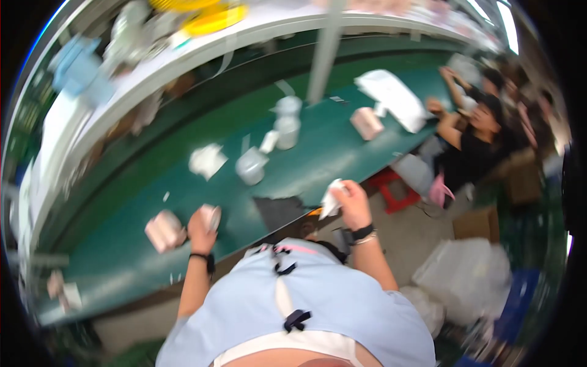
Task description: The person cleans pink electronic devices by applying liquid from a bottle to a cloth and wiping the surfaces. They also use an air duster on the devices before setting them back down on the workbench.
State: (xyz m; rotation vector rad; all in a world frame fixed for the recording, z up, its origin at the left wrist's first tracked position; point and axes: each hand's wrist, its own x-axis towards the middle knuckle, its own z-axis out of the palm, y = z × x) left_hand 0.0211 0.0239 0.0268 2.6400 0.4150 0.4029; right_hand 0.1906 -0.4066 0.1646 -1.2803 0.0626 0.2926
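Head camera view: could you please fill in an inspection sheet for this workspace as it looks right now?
Surface: long green bench, blurred.
Job's things: small pale item in left hand; white crumpled piece in right hand; pink block beside the left hand.
Clutter: white containers, white scraps, another pink block, white sheets.
Grippers: both hands closed on their items.
Cables: nothing seen.
Surroundings: seated co-worker, red stool, clear bags on the floor.
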